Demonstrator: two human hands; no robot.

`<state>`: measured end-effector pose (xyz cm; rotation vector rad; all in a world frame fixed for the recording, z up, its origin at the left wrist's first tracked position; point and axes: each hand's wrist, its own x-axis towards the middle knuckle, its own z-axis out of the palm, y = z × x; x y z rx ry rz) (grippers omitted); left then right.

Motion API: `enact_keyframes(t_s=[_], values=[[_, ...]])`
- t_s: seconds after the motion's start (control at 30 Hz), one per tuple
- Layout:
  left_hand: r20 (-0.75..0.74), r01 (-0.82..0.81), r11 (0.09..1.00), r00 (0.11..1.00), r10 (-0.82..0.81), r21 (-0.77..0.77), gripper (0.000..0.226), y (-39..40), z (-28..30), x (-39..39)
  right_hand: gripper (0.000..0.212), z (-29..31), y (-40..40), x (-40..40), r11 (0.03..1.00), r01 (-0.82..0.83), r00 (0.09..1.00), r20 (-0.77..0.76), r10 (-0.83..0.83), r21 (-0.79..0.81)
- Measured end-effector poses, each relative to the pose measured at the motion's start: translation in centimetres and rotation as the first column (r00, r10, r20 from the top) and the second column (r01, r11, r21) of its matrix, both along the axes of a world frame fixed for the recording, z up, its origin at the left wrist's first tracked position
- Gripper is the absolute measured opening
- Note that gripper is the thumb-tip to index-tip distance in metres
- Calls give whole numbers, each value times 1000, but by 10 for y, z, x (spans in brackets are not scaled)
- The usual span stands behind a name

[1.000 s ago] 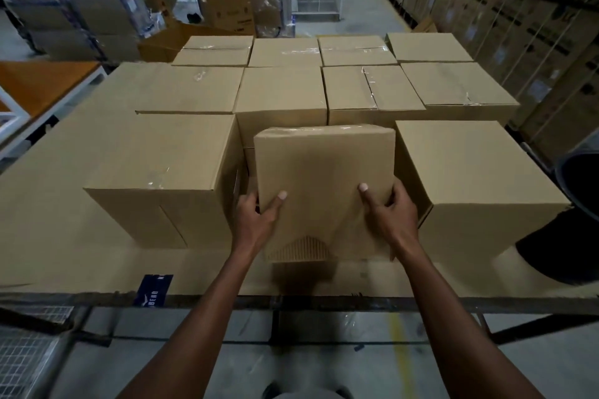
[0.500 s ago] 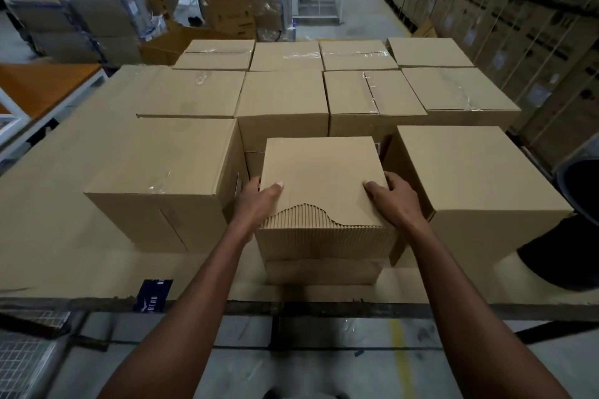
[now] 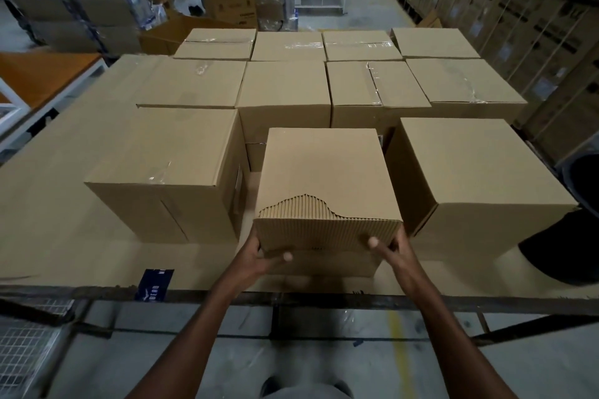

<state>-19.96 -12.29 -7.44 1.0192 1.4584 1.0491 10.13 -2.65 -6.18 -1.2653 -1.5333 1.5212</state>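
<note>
Small carton [image 3: 327, 172], plain corrugated, sits just left of the big right-hand box [image 3: 470, 178], a narrow gap between them, nearer to me than that box's front face. Both are on the cardboard-covered table [image 3: 48, 220].

Handling, my guess: stiff along edges and corners, softer mid-panel. The outer paper is torn off at the near top edge, leaving a bare fluting patch [image 3: 301, 207], which is weak and will crush or tear further if pinched. The surface is dry paper, not slippery. Weight is unknown; it is small enough for two hands, so probably light to moderate. Best hold is on the corners and under the bottom edge, not on the torn strip.

My left hand [image 3: 259, 253] grips the carton's near corner on the side away from the big box, thumb pressed on the front face, fingers curled round the side and hidden. My right hand [image 3: 392, 253] grips the near corner on the big box's side, thumb on the front face, fingers wrapped into the gap. Both are closed on the carton, low on the front. I can't tell whether its base is touching the table.
</note>
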Motion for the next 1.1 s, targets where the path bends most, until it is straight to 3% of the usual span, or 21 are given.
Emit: enact_keyframes(t_s=[0.07, 0.17, 0.27, 0.47, 0.6, 0.7, 0.83, 1.0, 1.1], values=[[-51, -35, 999, 998, 34, -23, 95, 1, -11, 7, 122, -17, -4, 2, 999, 17, 1000, 23, -16, -46], [-128, -164, 986, 978, 163, 10, 68, 9, -18, 9, 97, -26, -1, -5, 998, 31, 999, 19, -30, -45], [-142, -222, 975, 964, 224, 30, 68, 13, -12, 10, 81, -25, 4, -10, 997, 82, 996, 20, -82, 1], [-191, -339, 925, 910, 368, 171, 67, 25, 30, 13, 64, 23, 17, -22, 941, 238, 963, 65, -261, 239], [-190, -343, 903, 898, 396, 257, 55, 42, 56, 7, 59, 64, 31, -27, 947, 233, 972, -14, -235, 221], [-151, -329, 926, 921, 358, 184, 38, 58, 69, -1, 58, 77, 50, -26, 976, 160, 981, 88, -174, 147], [-104, -309, 950, 944, 312, 41, 33, 68, 68, -6, 63, 78, 61, -30, 988, 110, 968, 214, -130, 105], [-1, -330, 944, 944, 330, -18, 56, 76, 65, -10, 63, 73, 68, -35, 988, 111, 960, 247, -136, 110], [101, -311, 950, 945, 310, -14, 38, 80, 71, -8, 62, 72, 76, -36, 987, 121, 959, 245, -145, 108]])
